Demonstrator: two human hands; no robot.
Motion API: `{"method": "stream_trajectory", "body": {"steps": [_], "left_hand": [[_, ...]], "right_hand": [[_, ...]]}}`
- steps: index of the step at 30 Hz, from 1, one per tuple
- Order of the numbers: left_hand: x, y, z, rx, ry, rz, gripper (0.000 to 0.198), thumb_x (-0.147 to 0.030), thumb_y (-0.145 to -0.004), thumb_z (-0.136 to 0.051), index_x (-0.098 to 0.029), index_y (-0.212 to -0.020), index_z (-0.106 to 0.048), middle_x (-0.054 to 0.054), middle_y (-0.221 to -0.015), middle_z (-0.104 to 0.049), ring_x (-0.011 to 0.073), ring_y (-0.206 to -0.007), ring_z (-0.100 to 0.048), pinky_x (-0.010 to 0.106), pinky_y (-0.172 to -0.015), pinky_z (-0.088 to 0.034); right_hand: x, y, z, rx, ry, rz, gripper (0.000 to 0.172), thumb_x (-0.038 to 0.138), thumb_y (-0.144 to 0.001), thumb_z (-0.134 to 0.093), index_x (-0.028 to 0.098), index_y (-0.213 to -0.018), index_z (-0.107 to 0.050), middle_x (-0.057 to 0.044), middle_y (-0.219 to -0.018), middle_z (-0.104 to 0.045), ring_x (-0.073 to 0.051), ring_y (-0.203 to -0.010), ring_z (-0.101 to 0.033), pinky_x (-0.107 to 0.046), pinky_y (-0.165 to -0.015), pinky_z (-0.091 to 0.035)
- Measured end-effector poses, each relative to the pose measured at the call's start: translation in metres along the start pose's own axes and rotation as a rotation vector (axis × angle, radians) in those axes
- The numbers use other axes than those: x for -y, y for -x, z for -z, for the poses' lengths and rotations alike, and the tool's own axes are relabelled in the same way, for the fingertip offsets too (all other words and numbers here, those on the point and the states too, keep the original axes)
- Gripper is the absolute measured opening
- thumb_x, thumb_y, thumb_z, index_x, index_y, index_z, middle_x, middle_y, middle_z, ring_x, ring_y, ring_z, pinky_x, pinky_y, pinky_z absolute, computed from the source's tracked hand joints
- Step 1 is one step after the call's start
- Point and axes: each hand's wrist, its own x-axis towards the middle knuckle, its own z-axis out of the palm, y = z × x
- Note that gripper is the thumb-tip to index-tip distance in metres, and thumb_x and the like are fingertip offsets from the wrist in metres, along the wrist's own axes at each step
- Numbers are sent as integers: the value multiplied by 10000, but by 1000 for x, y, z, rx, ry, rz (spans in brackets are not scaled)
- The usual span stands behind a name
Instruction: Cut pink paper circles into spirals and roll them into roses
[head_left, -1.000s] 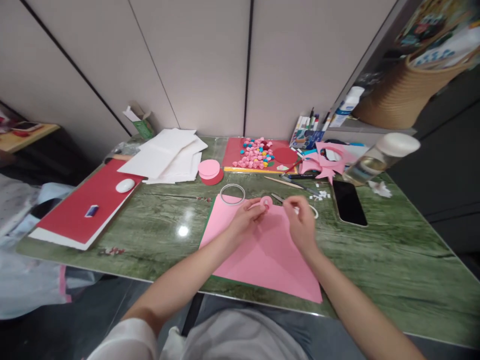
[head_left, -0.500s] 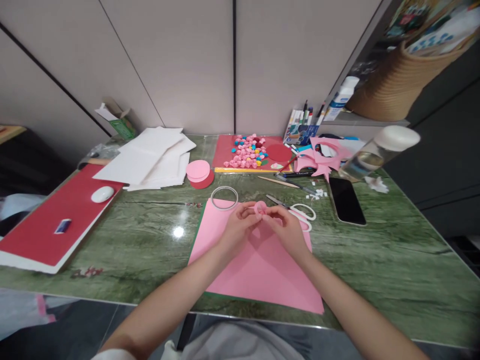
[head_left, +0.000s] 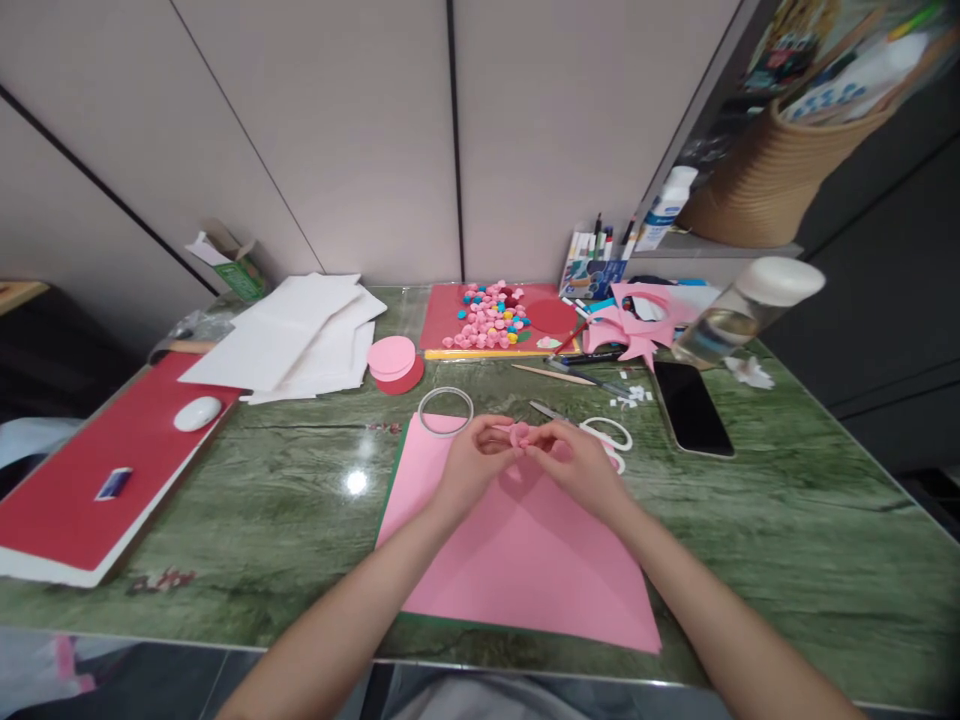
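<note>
A small curled piece of pink paper point(head_left: 518, 434), like a rolled paper flower, is pinched between the fingertips of both hands. My left hand point(head_left: 484, 455) grips its left side, fingers closed. On the other side my right hand point(head_left: 574, 460) pinches its edge, and a bit of pink shows under those fingers. Below both hands lies a stack of pink paper sheets point(head_left: 517, 560). White-handled scissors point(head_left: 607, 434) rest just behind my right hand, partly covered by it. A ring-shaped roll of tape point(head_left: 445, 411) sits at the stack's upper left corner.
Behind are many small paper rosettes point(head_left: 491, 320) on a red sheet, pink and red paper circles point(head_left: 391, 357), and white paper point(head_left: 285, 330). At right stand a phone point(head_left: 691, 407), a bottle point(head_left: 750, 310) and pink scraps point(head_left: 626, 325). A red board point(head_left: 97, 480) lies left.
The pink paper curl looks smaller and tighter, and my right fingers have shifted around its edge. The whole view has tilted slightly, moving the table lower in the picture.
</note>
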Motion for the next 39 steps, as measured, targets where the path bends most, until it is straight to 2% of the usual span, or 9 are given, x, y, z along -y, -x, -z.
{"method": "stream_trajectory", "body": {"steps": [5,9,14,17,21,24,27,32,39], "left_hand": [[1,-5,3,28,-134,-39,295,-110,-604,-687,-133,-871,-564,34,-738,-652,136,-703,-624,251,-649,-495],[2,-3,3,19,-289,-100,278,-83,-620,-662,-141,-884,-596,44,-786,-662,141,-752,-634,264,-707,-498],[1,1,2,39,-449,-162,245,-94,-667,-624,-181,-896,-616,33,-826,-670,134,-768,-634,252,-707,-490],[1,-1,3,21,-388,-124,240,-110,-650,-645,-171,-879,-609,31,-786,-661,139,-753,-630,255,-694,-487],[1,-5,3,24,-73,38,336,-143,-586,-712,-154,-892,-575,13,-721,-643,118,-675,-612,232,-642,-469],[-1,-3,0,2,167,149,387,-160,-562,-733,-156,-913,-570,7,-756,-644,98,-680,-601,218,-659,-455],[0,0,-3,-45,271,199,400,-172,-552,-741,-157,-916,-576,3,-761,-637,92,-681,-594,206,-649,-443],[3,-1,-1,-43,153,107,394,-196,-561,-744,-152,-913,-571,32,-817,-647,117,-728,-604,236,-680,-461],[1,-4,3,1,-108,-6,307,-154,-590,-706,-135,-869,-578,38,-765,-639,133,-701,-614,246,-630,-484]], "right_hand": [[-4,-1,5,36,222,130,70,264,-777,-567,224,-779,-625,0,-771,-635,-154,-765,-570,-290,-719,-379],[-9,0,4,66,335,163,46,254,-773,-573,223,-786,-605,4,-774,-631,-166,-800,-567,-308,-744,-345],[-11,0,4,90,420,182,59,264,-772,-568,212,-784,-594,-10,-784,-632,-185,-821,-563,-336,-765,-327],[-8,0,6,92,346,159,81,277,-783,-552,214,-774,-601,-16,-784,-637,-182,-814,-565,-332,-755,-346],[-1,0,6,67,82,74,129,327,-772,-563,221,-821,-619,-18,-838,-644,-162,-799,-575,-299,-721,-405],[2,0,1,10,-62,-29,174,371,-745,-586,212,-804,-625,-16,-818,-650,-160,-776,-581,-291,-707,-430],[2,0,-4,-9,-173,-105,203,388,-742,-581,201,-802,-634,-24,-826,-663,-159,-759,-588,-288,-700,-443],[-4,-1,-6,-17,-152,-109,177,349,-736,-582,194,-796,-640,-30,-813,-673,-158,-740,-593,-281,-677,-443],[-8,-2,-1,19,61,46,115,298,-769,-561,212,-793,-634,-17,-798,-667,-157,-752,-594,-283,-692,-422]]}}
